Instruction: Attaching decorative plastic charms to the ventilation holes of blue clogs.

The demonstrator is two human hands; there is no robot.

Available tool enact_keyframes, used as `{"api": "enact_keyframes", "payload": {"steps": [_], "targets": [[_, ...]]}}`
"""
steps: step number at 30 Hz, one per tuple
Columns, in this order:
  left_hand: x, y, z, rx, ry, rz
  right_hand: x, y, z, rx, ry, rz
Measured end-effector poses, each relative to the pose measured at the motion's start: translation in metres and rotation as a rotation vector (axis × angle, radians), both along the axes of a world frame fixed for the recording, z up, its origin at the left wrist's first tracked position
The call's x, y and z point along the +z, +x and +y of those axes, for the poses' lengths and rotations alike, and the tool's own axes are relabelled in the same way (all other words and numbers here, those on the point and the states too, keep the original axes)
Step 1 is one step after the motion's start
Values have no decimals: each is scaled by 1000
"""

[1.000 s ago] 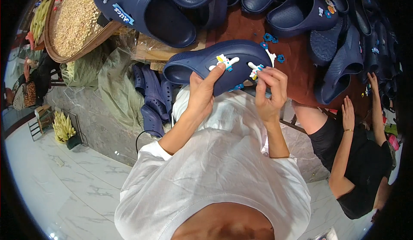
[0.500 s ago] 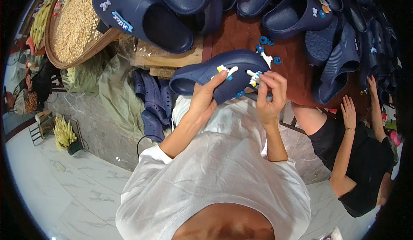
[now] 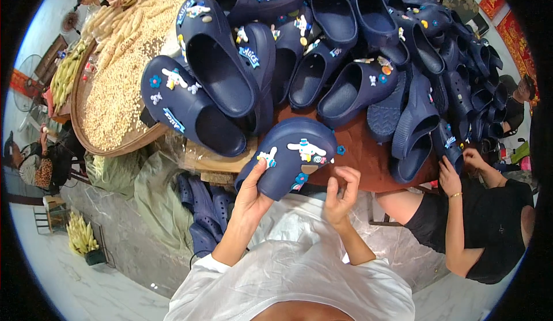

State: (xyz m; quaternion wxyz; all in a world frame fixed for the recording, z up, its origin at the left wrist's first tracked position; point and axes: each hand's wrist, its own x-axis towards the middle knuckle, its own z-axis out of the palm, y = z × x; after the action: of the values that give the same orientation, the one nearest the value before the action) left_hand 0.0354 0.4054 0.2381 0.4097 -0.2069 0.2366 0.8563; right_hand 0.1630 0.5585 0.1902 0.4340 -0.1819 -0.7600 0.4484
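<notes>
My left hand [image 3: 252, 197] grips a dark blue clog [image 3: 279, 180] by its side, with the thumb on top next to a small white figure charm [image 3: 267, 157]. A larger white figure charm with a blue hat [image 3: 308, 150] sits on the clog's upper. Beside it are a brown piece [image 3: 309, 169] and a blue flower charm [image 3: 300, 181]. Just right of the clog, my right hand [image 3: 342, 200] is raised with bent fingers and thumb apart, holding nothing I can see. Another blue flower charm [image 3: 341, 150] lies on the brown cloth [image 3: 360, 157] beyond the clog.
Many dark blue clogs [image 3: 222, 70] with charms are heaped across the table. A round woven tray [image 3: 86, 134] of pale kernels stands at the left. More clogs [image 3: 204, 206] lie below the table edge. A co-worker in black [image 3: 484, 223] handles a clog at the right.
The clog has turned in my left hand, its rounded toe now facing away from me. My right hand has come off the charm. The view has tilted up, showing more of the heap.
</notes>
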Motion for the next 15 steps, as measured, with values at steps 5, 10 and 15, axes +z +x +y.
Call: {"api": "enact_keyframes", "payload": {"steps": [5,10,15], "targets": [[10,-10,16,-52,210,-133,-7,2,-26,253,-305,-106],[28,-9,40,-135,349,-283,-21,-12,-43,480,-514,-293],[48,-11,56,-115,397,-278,-22,-19,-32,453,-576,-249]]}}
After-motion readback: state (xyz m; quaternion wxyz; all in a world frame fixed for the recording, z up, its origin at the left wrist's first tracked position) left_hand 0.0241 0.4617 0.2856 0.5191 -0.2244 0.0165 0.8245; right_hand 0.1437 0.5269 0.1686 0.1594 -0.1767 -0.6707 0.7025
